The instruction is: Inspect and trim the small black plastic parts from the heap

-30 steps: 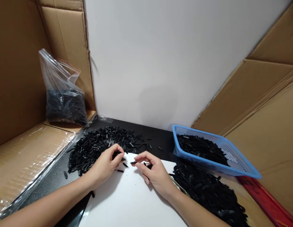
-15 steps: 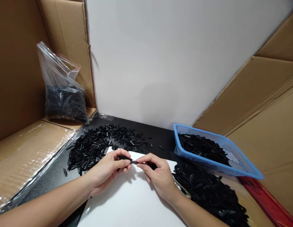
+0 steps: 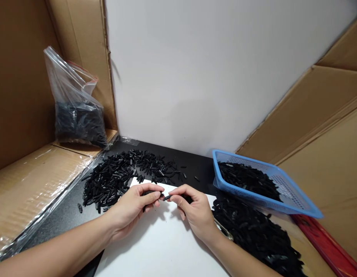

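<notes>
Your right hand (image 3: 197,211) pinched a black piece (image 3: 167,197) over the sheet (image 3: 164,250), likely because black showed clearly against white; your left hand (image 3: 130,204) grasped other pieces (image 3: 149,192), fingertips (image 3: 160,189) just beside it.

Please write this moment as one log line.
left hand: holds black pieces; right hand: pinches one piece; below: white sheet; beyond left hand: heap; right side: basket
</notes>
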### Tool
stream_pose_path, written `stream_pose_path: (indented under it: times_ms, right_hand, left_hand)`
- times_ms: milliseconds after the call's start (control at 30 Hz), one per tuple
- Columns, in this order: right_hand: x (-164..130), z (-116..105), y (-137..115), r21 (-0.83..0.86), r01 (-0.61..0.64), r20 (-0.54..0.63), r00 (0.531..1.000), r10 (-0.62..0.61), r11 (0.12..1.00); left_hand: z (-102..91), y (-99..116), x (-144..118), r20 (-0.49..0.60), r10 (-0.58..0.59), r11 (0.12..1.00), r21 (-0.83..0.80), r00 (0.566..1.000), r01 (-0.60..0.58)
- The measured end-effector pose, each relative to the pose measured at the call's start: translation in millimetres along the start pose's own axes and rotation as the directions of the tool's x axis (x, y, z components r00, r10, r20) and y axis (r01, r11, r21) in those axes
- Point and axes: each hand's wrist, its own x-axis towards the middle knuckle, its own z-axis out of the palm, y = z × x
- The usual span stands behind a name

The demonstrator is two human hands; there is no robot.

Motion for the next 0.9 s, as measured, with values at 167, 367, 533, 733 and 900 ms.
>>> stream_pose_path:
  times_ms: [167,367,533,733,900]
  right_hand:
    - [0.3,-0.2,-0.3,0.016,-0.007,0.002,1.000,0.007,1.000]
    - [4.1,2.2,-4.9,0.325,-0.169,0.093,0.985,0.147,0.930]
    - [4.0,2.7,-3.0,0.276,-0.145,0.067,0.989,0.131,0.950]
    - [2.3,1.0,0.6,0.174,-0.051,0.060,0.997,0.041,0.983]
    - [0.4,1.4,0.6,0.121,-0.035,0.057,0.998,0.029,0.992]
  left_hand:
    - [0.4,0.4,-2.2,-0.024,-0.030,0.999,-0.017,0.999,0.030]
    - [3.4,-0.2,-5.0,-0.017,-0.028,0.999,0.021,0.999,0.029]
    - [3.5,-1.1,-3.9,-0.040,-0.003,0.999,0.052,0.999,0.005]
    - [3.9,-1.9,-5.6,0.009,0.028,0.994,0.102,1.000,-0.029]
    - [2.2,-1.9,-4.9,0.025,0.042,0.993,0.108,0.999,-0.044]
